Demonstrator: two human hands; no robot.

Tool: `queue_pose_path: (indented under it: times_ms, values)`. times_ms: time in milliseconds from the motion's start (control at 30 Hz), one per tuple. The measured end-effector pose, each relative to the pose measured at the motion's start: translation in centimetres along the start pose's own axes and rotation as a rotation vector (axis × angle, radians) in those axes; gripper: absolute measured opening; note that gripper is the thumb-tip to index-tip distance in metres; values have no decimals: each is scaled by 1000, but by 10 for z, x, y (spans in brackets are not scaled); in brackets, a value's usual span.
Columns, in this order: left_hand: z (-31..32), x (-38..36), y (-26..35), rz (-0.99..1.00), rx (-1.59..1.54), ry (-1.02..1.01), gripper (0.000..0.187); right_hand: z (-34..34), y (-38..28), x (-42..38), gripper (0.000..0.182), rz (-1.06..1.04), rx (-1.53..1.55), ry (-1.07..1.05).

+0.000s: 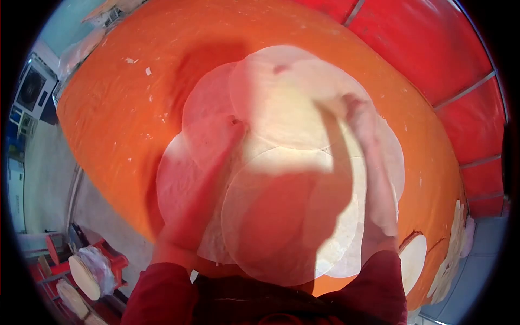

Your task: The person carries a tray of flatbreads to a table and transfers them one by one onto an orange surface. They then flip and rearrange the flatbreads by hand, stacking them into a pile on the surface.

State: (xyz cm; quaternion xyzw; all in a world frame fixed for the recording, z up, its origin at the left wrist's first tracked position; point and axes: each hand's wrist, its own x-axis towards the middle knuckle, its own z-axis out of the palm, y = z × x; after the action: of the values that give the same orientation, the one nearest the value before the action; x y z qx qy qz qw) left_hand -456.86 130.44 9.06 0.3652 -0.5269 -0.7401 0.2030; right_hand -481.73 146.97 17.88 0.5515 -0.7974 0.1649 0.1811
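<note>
Several thin, pale, see-through round sheets [281, 103] overlap in a fan over an orange cloth-covered surface [119, 119]. My right hand [360, 116] reaches up from the lower right in a dark red sleeve, and its fingers pinch the edge of the top sheet. My left hand [222, 146] comes from the lower left and lies among the sheets. It shows pinkish through them, and its fingers are hidden. A shadow falls on the cloth behind the sheets at the upper left.
More round sheets [413, 260] lie along the orange surface's right edge. Red panels with grey seams [433, 49] rise at the upper right. At lower left, a red stool [111, 260] holds a bagged stack of rounds [86, 273] above a grey floor.
</note>
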Motion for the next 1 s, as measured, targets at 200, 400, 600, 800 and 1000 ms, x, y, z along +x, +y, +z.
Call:
queue_pose_path:
  times_ms: [200,400,600,800,1000]
  values:
    - [-8,19,11,-130,24,-40,16,-23,-69,28,22,-152,-279,111]
    - [-13,34,19,-166,11,-59,13,91,-114,-17,22,-201,47,58]
    - [3,26,31,-85,-251,-7,19,94,-122,-47,40,-89,176,-13]
    - [10,32,29,-10,-348,-75,23,85,-126,-47,37,-104,191,75]
    - [-20,7,9,49,-32,31,24,86,-70,-9,41,30,373,-141]
